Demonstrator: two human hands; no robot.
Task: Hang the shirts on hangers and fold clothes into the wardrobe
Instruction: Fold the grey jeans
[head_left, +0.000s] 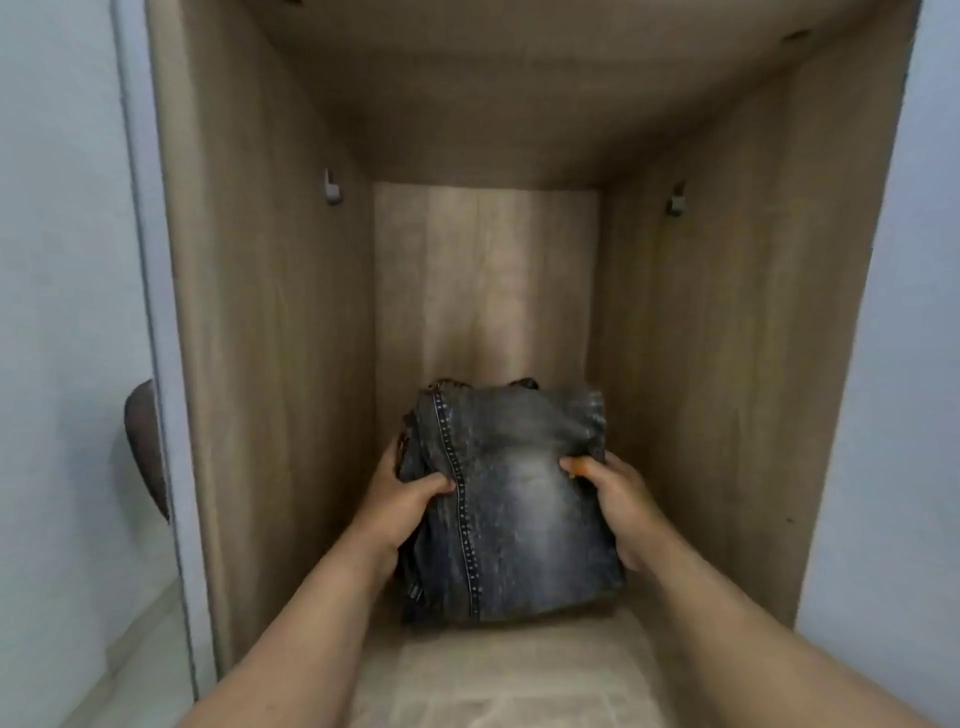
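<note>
Now folded faded grey denim jeans (511, 499) sit inside the wooden wardrobe compartment (270, 312).
Left hand (402, 501) and right hand (610, 493) grip opposite side edges, thumbs curled on top.

I see two small metal brackets (332, 191) (676, 200) fixed high on the side panels, one on each side and level with each other. At the left, beyond the pale door edge (156, 291), a dark rounded object (147, 447) sits against the pale blue wall (57, 260); I cannot tell what it is.
</note>
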